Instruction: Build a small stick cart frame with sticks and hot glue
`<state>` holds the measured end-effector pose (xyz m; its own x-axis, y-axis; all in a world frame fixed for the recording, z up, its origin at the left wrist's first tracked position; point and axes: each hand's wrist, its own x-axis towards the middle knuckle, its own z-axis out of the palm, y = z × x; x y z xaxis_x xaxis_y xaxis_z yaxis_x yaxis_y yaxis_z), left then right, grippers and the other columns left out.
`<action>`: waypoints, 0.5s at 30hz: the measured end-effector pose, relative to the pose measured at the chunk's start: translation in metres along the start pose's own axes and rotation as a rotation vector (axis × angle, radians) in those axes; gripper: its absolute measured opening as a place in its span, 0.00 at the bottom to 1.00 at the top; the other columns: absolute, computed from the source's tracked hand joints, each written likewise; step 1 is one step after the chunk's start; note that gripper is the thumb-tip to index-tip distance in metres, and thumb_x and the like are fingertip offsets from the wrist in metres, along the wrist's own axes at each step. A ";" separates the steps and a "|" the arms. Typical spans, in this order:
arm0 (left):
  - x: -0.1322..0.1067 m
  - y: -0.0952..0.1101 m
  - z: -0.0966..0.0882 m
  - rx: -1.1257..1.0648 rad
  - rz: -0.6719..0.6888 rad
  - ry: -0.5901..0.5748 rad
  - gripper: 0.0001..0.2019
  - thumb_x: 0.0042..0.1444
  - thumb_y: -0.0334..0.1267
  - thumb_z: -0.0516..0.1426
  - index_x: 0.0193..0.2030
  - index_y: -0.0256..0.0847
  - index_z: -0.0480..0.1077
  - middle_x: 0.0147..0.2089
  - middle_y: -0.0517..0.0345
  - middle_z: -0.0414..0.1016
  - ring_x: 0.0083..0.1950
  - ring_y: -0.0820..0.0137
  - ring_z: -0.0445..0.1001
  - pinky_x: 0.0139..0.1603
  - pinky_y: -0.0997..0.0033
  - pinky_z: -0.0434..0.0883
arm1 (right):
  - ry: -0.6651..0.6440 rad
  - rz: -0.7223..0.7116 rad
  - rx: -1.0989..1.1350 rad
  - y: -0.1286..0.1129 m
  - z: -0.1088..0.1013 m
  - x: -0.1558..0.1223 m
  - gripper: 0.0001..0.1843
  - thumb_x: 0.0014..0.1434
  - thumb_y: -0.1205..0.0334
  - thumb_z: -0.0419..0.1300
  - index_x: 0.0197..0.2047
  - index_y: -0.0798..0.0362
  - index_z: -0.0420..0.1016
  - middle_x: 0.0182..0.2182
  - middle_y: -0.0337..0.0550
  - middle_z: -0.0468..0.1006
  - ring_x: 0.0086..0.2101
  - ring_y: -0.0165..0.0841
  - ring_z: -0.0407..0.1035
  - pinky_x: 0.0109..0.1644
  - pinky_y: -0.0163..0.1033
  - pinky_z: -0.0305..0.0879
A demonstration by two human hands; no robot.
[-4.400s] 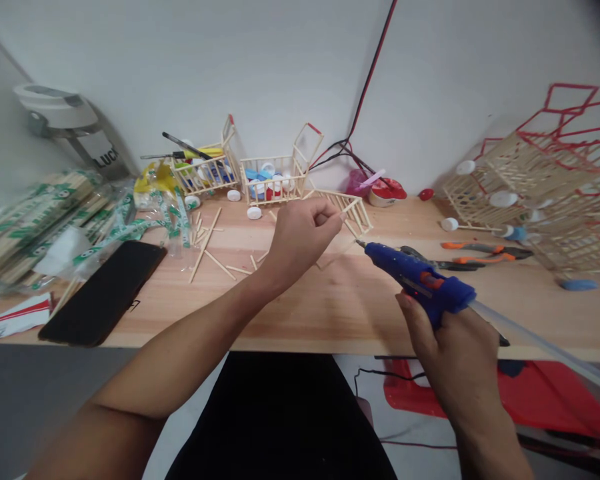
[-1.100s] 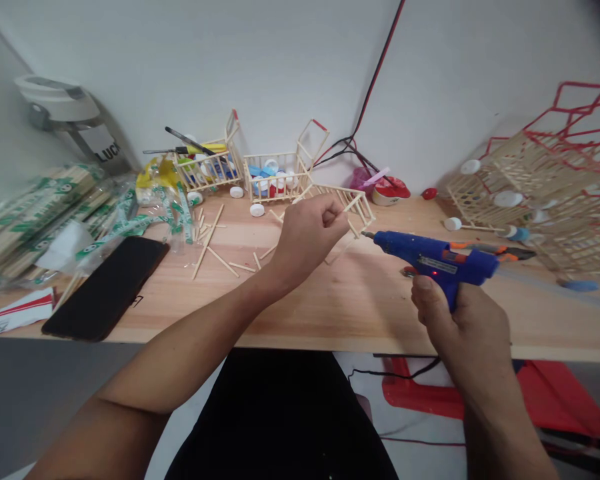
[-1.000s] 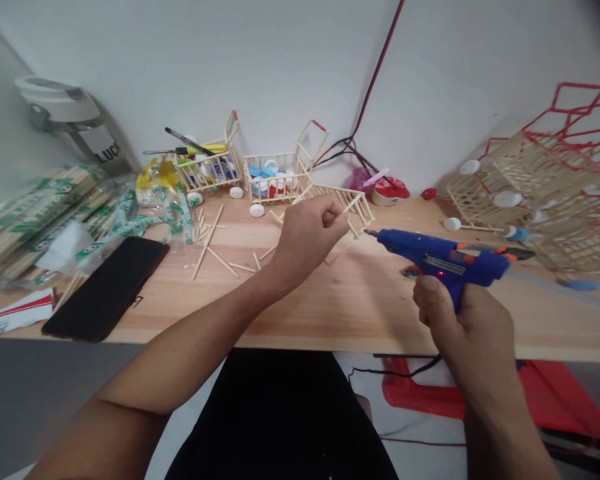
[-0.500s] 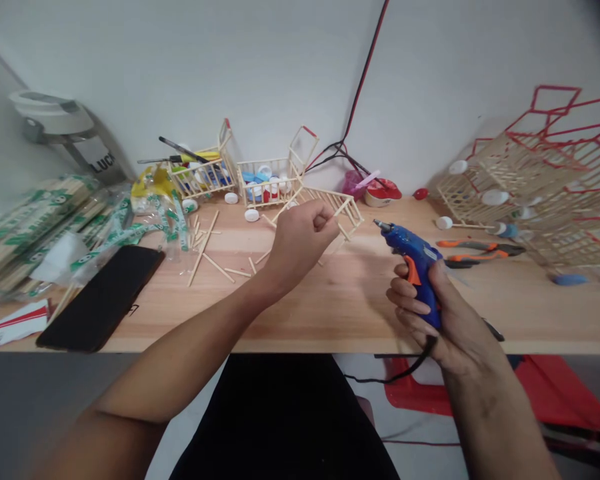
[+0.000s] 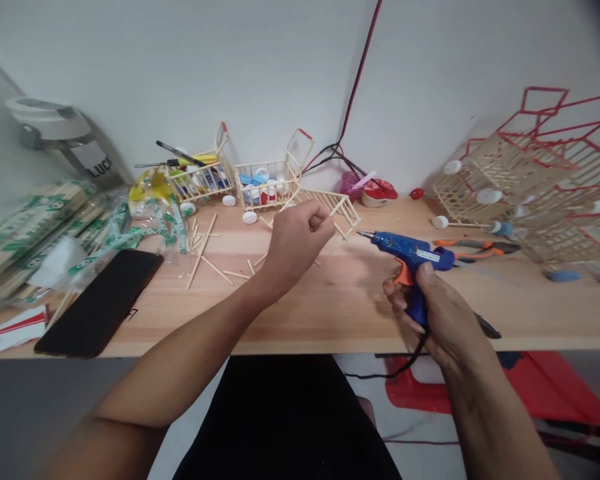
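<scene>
My left hand (image 5: 300,243) is closed, its fingertips pinched at the near side of a small basket frame made of thin wooden sticks (image 5: 349,215). The hand covers part of that frame. In my right hand (image 5: 443,307) is a blue glue gun (image 5: 413,250) with an orange trigger. Its metal nozzle points left, just right of the frame's near corner and apart from it. Loose cut sticks (image 5: 203,257) lie left of my left hand. Behind it stand two little stick carts, one holding bottle caps (image 5: 263,187), the other holding a screwdriver (image 5: 193,160) and more items.
Several finished carts with red trim (image 5: 525,167) are stacked at the right, beside orange-handled pliers (image 5: 485,249). A phone (image 5: 100,303), bagged sticks (image 5: 35,233) and a water bottle (image 5: 73,143) occupy the left. A black cord (image 5: 405,367) hangs from the glue gun below the table edge.
The glue gun has turned to lie more level, and its nozzle has come left, closer to the stick frame. My left hand stays almost still with the frame.
</scene>
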<state>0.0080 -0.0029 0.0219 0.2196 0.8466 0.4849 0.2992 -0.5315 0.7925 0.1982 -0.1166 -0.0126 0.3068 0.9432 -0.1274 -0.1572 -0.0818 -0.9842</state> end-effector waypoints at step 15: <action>0.000 0.003 -0.002 0.017 -0.009 -0.002 0.08 0.53 0.28 0.55 0.24 0.40 0.65 0.22 0.66 0.63 0.25 0.75 0.60 0.30 0.72 0.57 | 0.196 0.048 0.105 -0.027 -0.075 0.019 0.25 0.55 0.33 0.61 0.33 0.48 0.68 0.24 0.38 0.61 0.21 0.28 0.55 0.15 0.31 0.43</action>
<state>0.0072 -0.0042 0.0252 0.2185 0.8512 0.4772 0.3164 -0.5244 0.7905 0.2786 -0.1207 0.0023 0.4720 0.8574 -0.2051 -0.2697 -0.0811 -0.9595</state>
